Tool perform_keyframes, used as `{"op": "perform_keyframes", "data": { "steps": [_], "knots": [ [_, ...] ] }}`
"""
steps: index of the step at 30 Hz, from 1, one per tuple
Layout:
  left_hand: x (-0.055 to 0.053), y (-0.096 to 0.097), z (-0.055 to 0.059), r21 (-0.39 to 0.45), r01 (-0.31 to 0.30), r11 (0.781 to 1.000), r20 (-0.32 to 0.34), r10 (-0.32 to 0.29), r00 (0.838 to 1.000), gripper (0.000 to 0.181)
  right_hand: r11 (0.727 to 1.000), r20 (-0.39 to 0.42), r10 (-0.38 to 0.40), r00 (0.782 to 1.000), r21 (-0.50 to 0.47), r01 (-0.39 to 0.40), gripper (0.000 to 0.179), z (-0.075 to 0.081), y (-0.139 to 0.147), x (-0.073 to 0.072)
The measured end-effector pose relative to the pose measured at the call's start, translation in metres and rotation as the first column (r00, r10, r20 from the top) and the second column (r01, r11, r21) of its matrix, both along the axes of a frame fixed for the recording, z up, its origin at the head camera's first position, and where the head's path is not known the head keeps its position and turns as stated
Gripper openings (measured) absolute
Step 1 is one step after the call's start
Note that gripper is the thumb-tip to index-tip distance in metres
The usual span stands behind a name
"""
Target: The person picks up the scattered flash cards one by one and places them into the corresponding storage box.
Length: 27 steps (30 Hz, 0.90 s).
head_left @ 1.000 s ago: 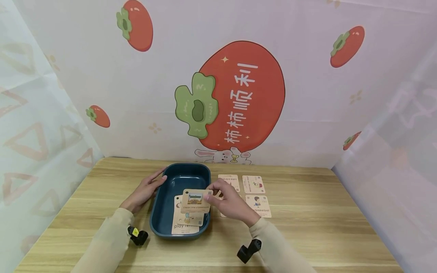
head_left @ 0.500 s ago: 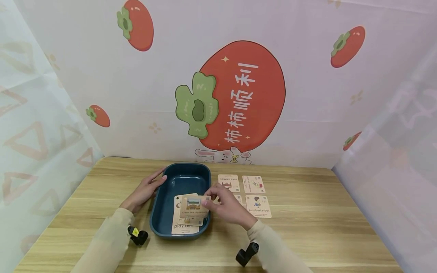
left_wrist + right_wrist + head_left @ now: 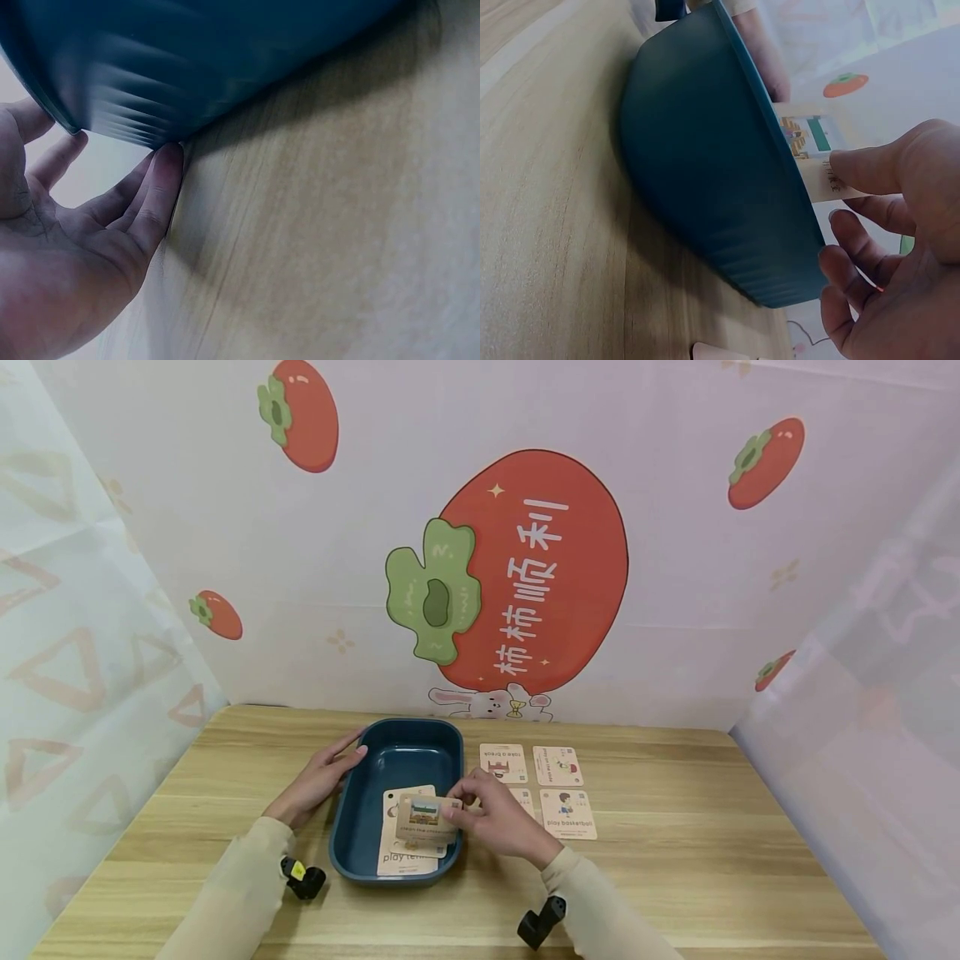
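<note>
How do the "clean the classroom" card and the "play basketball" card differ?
The classroom card is pinched in the right hand over the blue container; the basketball card lies on the table. The classroom card pictures a room, the basketball card a figure. Both are pale, with rounded corners and a picture above English words.

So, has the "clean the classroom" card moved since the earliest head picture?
Yes. In the head view, the card in the right hand has come closer to the near end of the blue tray, which stays in place.
</note>
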<state>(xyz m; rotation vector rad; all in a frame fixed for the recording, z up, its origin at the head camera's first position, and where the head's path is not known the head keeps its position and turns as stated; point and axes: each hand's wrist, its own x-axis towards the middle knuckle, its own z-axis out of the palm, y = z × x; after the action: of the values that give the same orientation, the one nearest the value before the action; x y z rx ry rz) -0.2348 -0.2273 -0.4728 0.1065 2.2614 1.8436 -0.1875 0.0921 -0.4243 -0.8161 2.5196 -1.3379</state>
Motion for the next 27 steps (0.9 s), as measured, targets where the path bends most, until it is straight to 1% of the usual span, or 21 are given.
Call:
{"op": "perform_keyframes", "data": {
  "steps": [5, 9, 11, 13, 17, 23, 27],
  "knots": [
    [0.0004, 0.0008, 0.0009, -0.002, 0.005, 1.0, 0.002, -0.005, 1.0, 0.066, 1.0, -0.015, 0.005, 1.0, 0.006, -0.005, 0.006, -0.0007, 0.0001, -0.0002],
    [-0.0001, 0.0013, 0.0014, -0.008, 0.004, 1.0, 0.002, -0.004, 1.0, 0.066, 1.0, -0.031, -0.009, 0.999, 0.021, 0.01, 0.005, -0.001, 0.0006, -0.0002],
    [-0.0003, 0.0011, 0.0014, -0.009, 0.01, 1.0, 0.0, -0.01, 1.0, 0.067, 1.0, -0.032, -0.017, 0.999, 0.025, 0.018, 0.007, -0.0013, 0.001, -0.0003],
    [-0.0003, 0.0007, 0.0012, -0.004, 0.0, 1.0, 0.008, 0.0, 1.0, 0.066, 0.999, -0.03, -0.022, 0.999, 0.026, 0.023, 0.01, -0.0016, 0.0014, -0.0005],
    [0.0, 0.0003, 0.0013, -0.009, 0.007, 1.0, 0.0, -0.007, 1.0, 0.067, 1.0, -0.024, -0.021, 0.999, 0.019, 0.021, 0.014, -0.0018, 0.0022, -0.0004],
    [0.0001, 0.0008, 0.0023, -0.013, 0.01, 1.0, -0.004, -0.01, 1.0, 0.067, 1.0, -0.03, -0.018, 0.999, 0.015, 0.018, 0.015, 0.0002, 0.0032, 0.0006],
    [0.0001, 0.0018, 0.0021, -0.008, 0.0, 1.0, 0.008, 0.0, 1.0, 0.067, 1.0, -0.038, -0.022, 0.999, 0.017, 0.022, 0.017, 0.0027, 0.0044, 0.0016]
  ]
}}
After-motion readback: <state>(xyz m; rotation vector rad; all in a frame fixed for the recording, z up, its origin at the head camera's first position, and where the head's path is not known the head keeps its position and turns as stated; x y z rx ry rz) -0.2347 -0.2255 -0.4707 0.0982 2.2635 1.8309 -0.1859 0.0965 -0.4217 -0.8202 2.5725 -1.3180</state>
